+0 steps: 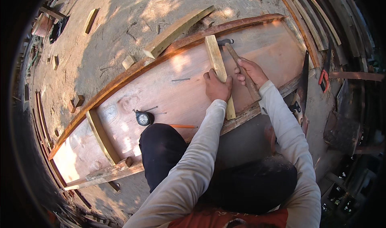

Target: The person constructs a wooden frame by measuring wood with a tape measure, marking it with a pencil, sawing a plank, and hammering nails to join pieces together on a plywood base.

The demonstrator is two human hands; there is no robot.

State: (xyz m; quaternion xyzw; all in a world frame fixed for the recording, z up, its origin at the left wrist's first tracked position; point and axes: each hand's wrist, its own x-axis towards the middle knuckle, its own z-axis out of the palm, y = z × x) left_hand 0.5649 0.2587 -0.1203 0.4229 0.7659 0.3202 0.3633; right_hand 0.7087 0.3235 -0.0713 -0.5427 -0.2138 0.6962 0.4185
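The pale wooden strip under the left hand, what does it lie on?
The pale wooden strip lies across the reddish plywood panel. The left hand covers its middle, so any nail or mark there cannot be seen.

one hammer [237, 63], one tape measure [144, 118], one pencil [183, 126]

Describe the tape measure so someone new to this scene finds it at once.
Start at the long reddish plywood panel with raised edges that lies on the sandy ground. On it, just beyond the person's dark-trousered knee, sits the tape measure. It is small, round and black, unlike the thin orange pencil and loose nails near it.
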